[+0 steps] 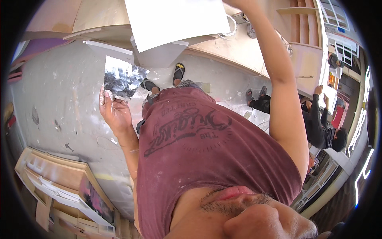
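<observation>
My left hand (115, 113) is closed on the lower left edge of a flat square plate (124, 76) smeared with black, grey and white paint or filler; its thumb lies on the face. Pale smudges mark those fingers. At the upper edge of the view my right hand (240, 4) reaches to the corner of a large white panel (177, 24). Its fingers are mostly cut off by the picture's edge, so I cannot tell whether they grip anything. The panel lies above a pale wooden work surface and sticks out over its near edge.
Cans (250, 30) and a white ring-shaped item (230, 27) stand beside the panel. Wooden cabinet parts (59, 183) sit at the lower left on the paint-spotted grey floor (55, 103). To the right, a person in black (318, 123) works with both arms raised.
</observation>
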{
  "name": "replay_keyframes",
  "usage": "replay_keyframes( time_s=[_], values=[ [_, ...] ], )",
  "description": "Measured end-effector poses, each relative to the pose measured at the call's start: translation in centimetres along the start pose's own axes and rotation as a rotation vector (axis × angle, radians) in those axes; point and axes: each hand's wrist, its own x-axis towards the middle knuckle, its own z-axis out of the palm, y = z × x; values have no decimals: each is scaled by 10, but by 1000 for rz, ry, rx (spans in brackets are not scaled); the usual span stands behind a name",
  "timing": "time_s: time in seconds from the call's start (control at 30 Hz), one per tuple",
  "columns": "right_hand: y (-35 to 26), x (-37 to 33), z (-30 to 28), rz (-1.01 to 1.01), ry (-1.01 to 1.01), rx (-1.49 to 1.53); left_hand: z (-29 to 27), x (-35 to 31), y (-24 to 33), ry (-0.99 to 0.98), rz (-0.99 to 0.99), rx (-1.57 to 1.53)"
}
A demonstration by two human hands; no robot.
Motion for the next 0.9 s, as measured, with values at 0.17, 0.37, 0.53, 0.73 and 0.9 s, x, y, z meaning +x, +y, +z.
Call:
replay_keyframes(
  time_s=[0.17,0.37,0.53,0.73,0.9],
  values=[
    [-43,-106,19,-59,42,80,7,-2,6,-16,-25,-12],
    [-77,-208,6,-123,-62,-24,11,4,17,-133,-56,-25],
    [-125,-227,-11,141,282,431,18,-1,22,-149,-83,-17],
    [-222,-190,-5,-166,504,1228,20,4,-22,-417,-435,-249],
    [-252,-171,-11,-416,234,899,40,-10,8,-241,-541,-269]
  ],
)
